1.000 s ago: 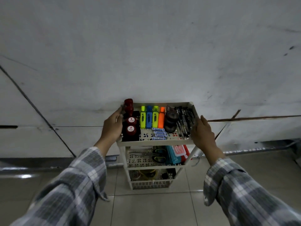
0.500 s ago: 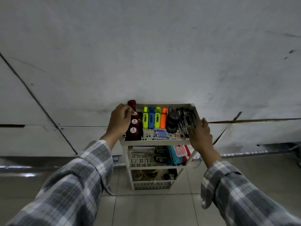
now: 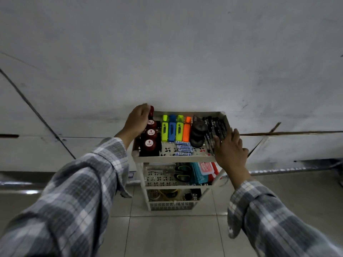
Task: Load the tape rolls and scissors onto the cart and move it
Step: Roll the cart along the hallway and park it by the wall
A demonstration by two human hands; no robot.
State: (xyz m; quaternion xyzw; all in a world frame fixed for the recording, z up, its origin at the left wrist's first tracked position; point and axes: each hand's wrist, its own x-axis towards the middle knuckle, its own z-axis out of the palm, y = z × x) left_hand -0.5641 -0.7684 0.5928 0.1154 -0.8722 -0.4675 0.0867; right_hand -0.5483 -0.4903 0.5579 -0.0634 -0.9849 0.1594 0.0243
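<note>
**A:** Grey wall (image 3: 167, 52) is filling the whole background, and pale floor tiles (image 3: 167, 234) are lying below. Where is the cart standing?

**B:** The cart (image 3: 174, 158) is standing against the wall, straight ahead at 12 o'clock from the person. Both hands are reaching to its top tray. The left hand (image 3: 136, 120) is sitting at the tray's 10 o'clock corner, fingers curled over the rim beside the red stamps (image 3: 150, 140). Whether it is gripping the rim or the farthest stamp, I cannot tell. The right hand (image 3: 230, 145) is lying at 3 o'clock on the right rim, fingers spread and flat over the black pens (image 3: 216, 125), holding nothing that I can see.

**A:** And the task things?

**B:** The dark tape rolls (image 3: 198, 133) are stacked on the top tray, just left of the right hand. The scissors (image 3: 181, 172) are lying on the middle shelf, handles toward 3 o'clock. So loading seems done, I think; moving remains.

**A:** Which way is the tray's long axis running?

**B:** From 9 to 3 o'clock, between the two hands. A pull toward 6 o'clock is probably needing both sides equally.

**A:** Any writing?

**B:** "TOP" with an arrow is showing on two stamps. The highlighter (image 3: 164, 129) labels and the battery (image 3: 183, 147) print are too small to read.
</note>
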